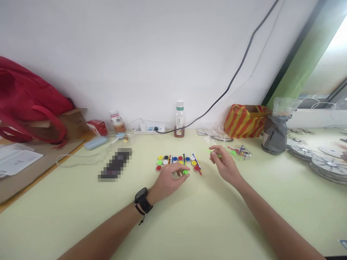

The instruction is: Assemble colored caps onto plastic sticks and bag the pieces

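Observation:
My left hand [170, 178], with a black watch on the wrist, pinches a small bright green round plastic piece [185, 172] between thumb and fingertips. It hovers over the near side of several small coloured discs [158, 168] set out in rows, hiding some of them. Thin coloured sticks [197, 164] lie among the discs. To the right of the rows, my right hand [222, 163] is raised with its fingers curled round a bright green piece [211, 151], mostly covered by the fingers, so its shape is unclear.
Past my right hand lies a clear bag of coloured parts [240, 152]. A drink bottle [180, 121] and a power strip [151, 129] stand by the wall. Stacked round plates [329, 168] are at the right, a pixelated dark object [115, 164] at the left. A black cable [238, 72] hangs down.

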The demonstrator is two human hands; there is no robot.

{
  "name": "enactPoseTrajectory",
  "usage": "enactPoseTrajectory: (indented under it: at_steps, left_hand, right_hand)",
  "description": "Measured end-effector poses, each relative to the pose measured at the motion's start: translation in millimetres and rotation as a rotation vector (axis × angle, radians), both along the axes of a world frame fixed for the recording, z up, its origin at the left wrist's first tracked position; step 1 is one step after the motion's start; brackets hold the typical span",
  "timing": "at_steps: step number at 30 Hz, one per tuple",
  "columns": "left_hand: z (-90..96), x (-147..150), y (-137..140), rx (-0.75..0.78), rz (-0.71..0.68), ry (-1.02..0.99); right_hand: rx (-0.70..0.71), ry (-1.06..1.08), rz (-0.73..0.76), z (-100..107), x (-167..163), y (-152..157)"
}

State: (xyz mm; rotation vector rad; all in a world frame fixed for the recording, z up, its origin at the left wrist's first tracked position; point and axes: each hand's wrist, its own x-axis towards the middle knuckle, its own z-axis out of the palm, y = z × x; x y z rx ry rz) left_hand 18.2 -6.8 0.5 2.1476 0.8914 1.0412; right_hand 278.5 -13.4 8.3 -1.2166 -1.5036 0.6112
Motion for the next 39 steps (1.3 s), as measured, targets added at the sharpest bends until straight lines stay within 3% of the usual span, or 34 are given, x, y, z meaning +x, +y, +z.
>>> enactPoseTrajectory:
  at_steps: [6, 11, 27, 30, 34, 39]
  left_hand:
    - [-5.3, 2.6, 8.8, -0.309, -0.004, -0.265]
    - [2.4, 3.6, 3.8, -0.321, -0.058, -0.256]
    - [10.9, -0.4, -2.3, 0.042, -0.131, -0.052]
    - [9.9, -0.6, -1.9, 0.067, -0.113, -0.058]
    - [8.3, 2.4, -3.7, 0.004, -0.083, -0.156]
    - [8.0, 4.7, -7.2, -0.117, -0.079, -0.355]
  right_hand:
    - [-0.114, 0.26, 0.309, 8.8, -22.8, -13.8]
    - [-0.241, 0.252, 0.57, 6.1, -44.7, -28.6]
    - [-0.105, -0.171, 0.448, -3.3, -46.1, -32.2]
    - [-0.056, -0.124, 0.395, -4.2, -47.2, -32.0]
    - [-0.041, 0.129, 0.368, 0.5, -52.1, -32.4]
    - [-0.32, 0.258, 0.57, 5.3, -56.5, -33.7]
